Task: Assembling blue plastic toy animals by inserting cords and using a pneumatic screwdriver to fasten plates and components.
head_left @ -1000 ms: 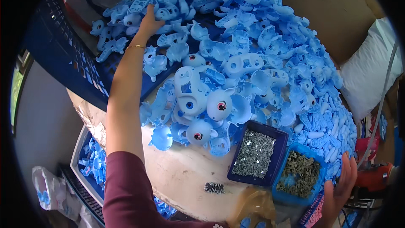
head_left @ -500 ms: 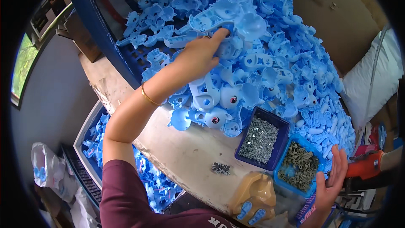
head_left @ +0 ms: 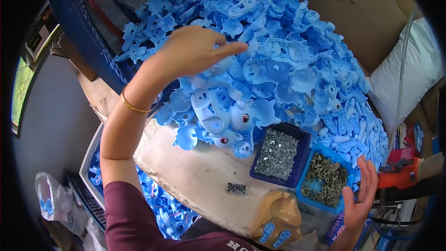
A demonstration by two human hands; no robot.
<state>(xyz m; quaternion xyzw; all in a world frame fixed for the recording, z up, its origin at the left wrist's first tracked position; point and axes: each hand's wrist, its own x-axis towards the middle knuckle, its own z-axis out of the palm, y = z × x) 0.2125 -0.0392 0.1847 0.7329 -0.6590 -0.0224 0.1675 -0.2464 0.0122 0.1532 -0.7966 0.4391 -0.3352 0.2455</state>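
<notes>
My left hand (head_left: 197, 50) hovers over a big heap of light-blue plastic toy parts (head_left: 297, 23), slightly blurred. Its index finger stretches toward the right, and I see nothing in its grasp. Just right of the fingertip lies a hollow blue shell half (head_left: 274, 67) with a rounded cup at one end. Below the hand, animal-shaped shells with a painted eye (head_left: 242, 117) rest at the heap's near edge. On the right, my right hand (head_left: 361, 200) is open, fingers up and thumb apart, beside a light-blue tub of olive-grey small parts (head_left: 346, 169).
A dark-blue tub of small metal pieces (head_left: 278, 153) adjoins the light-blue tub. A tan moulded block (head_left: 278, 214) bears two small blue pieces. A dark cluster (head_left: 236, 188) lies on the table. An orange-and-black tool (head_left: 402, 174) stands far right; a bin of blue parts (head_left: 97, 158) sits lower left.
My left hand has drawn back leftward from the blue shells it was touching. The whole scene has shifted slightly left in view. My right hand stays by the tub.
</notes>
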